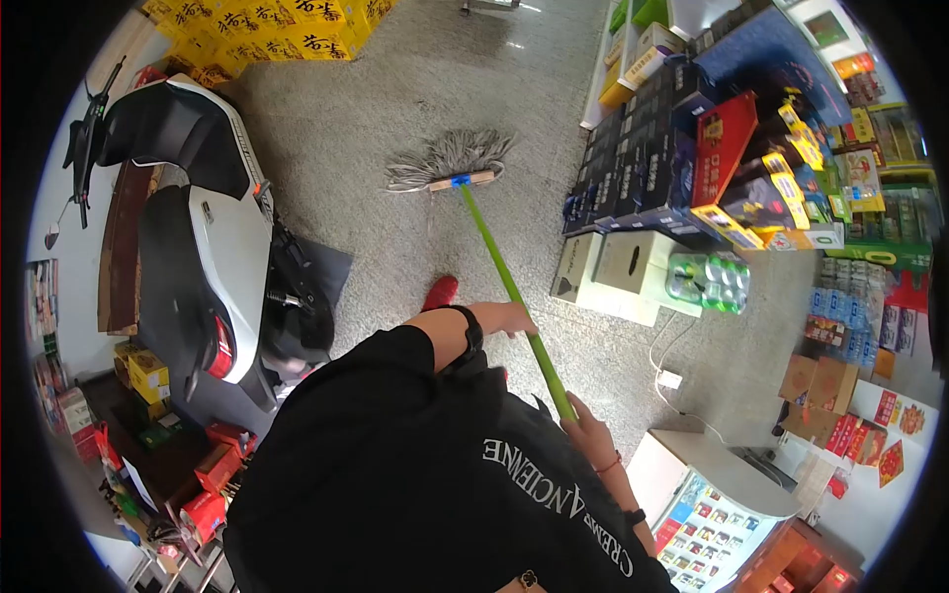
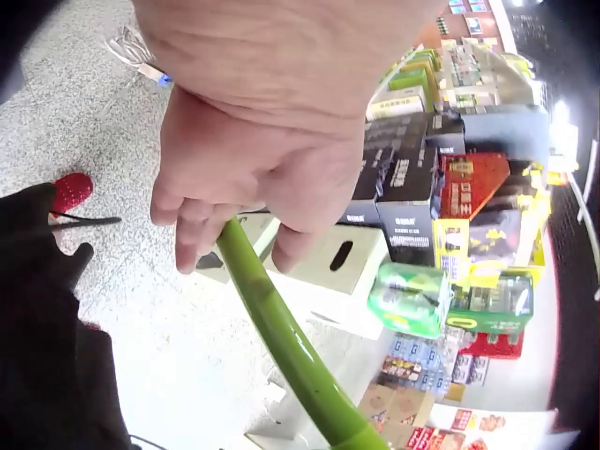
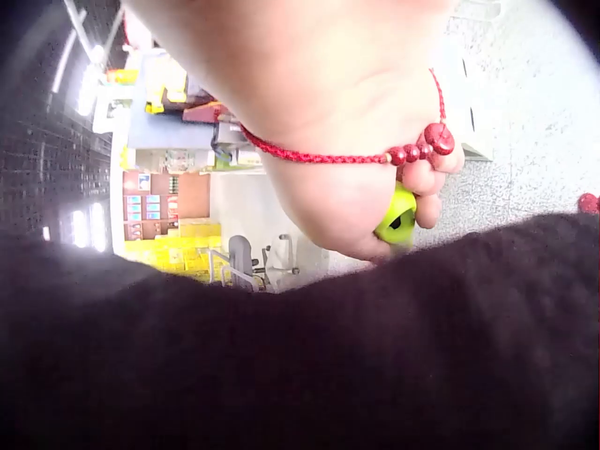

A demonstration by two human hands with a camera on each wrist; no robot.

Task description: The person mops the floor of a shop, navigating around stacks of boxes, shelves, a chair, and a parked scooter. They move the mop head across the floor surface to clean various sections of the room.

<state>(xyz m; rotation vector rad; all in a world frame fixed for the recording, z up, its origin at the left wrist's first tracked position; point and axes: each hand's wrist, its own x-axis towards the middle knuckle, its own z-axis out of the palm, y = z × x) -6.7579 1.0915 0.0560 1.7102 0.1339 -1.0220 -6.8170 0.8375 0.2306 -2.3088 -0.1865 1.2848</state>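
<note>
A mop with a green handle [image 1: 504, 267] reaches from my body out over the floor. Its grey string head [image 1: 455, 153] lies spread on the floor ahead, joined by a wooden bar with a blue clamp. Partway down the handle, my left hand [image 1: 506, 318] grips it, thumb on one side and fingers on the other in the left wrist view. My right hand [image 1: 588, 435] holds the handle near its upper end, close to my body. In the right wrist view, the hollow green handle end [image 3: 398, 214] pokes out of the curled right hand [image 3: 328, 202].
On the left stands a parked scooter [image 1: 203, 227]. Stacked dark boxes [image 1: 633, 158], pale cartons [image 1: 633, 265] and a green bottle pack [image 1: 707, 282] line the right. A white cord with a socket [image 1: 670, 380] lies on the floor near a display counter [image 1: 712, 494]. Yellow boxes [image 1: 287, 35] stand at the back.
</note>
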